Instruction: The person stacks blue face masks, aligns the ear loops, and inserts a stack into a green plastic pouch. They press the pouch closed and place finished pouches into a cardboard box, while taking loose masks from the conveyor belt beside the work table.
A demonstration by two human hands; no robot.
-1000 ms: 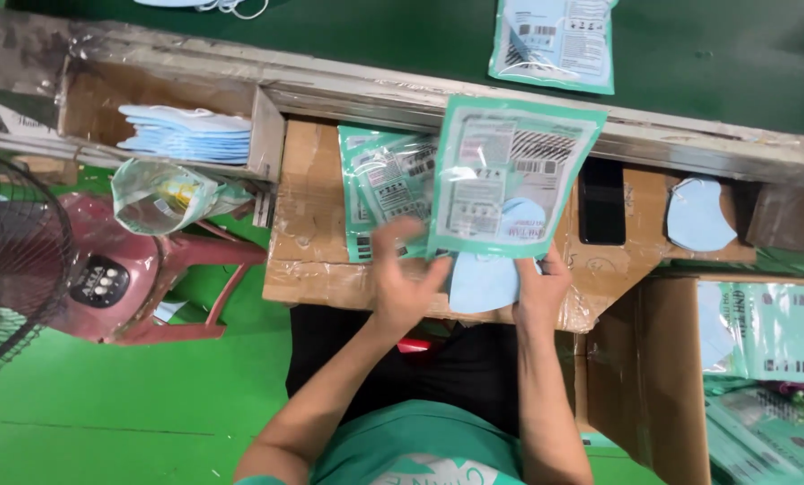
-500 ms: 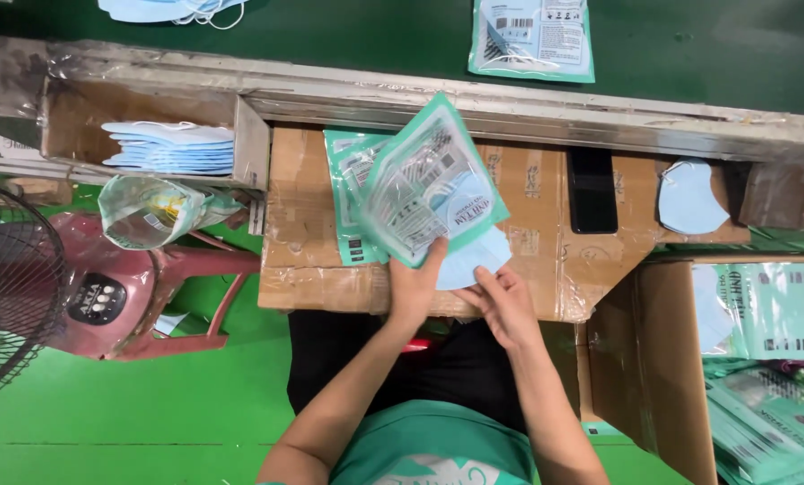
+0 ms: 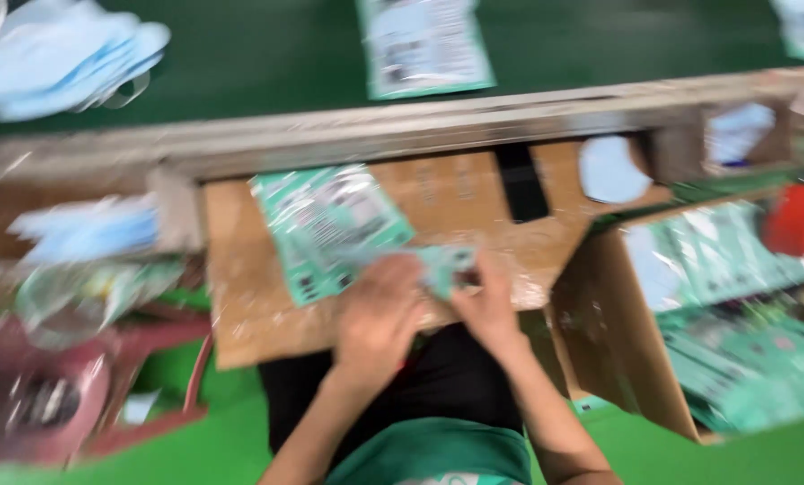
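Green pouch (image 3: 438, 262) (badly blurred) lies low over the cardboard board's (image 3: 240, 314) near edge, pinched between left hand (image 3: 379, 319) and right hand (image 3: 487, 301), fingers closed on it.

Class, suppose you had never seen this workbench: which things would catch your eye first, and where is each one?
First, the two hands at the centre: the left hand and right hand meet on a green pouch at the near edge of the cardboard worktop. Just behind lies a stack of green-and-clear pouches. A pile of pale blue masks sits far left on the dark green belt; the picture is motion-blurred.
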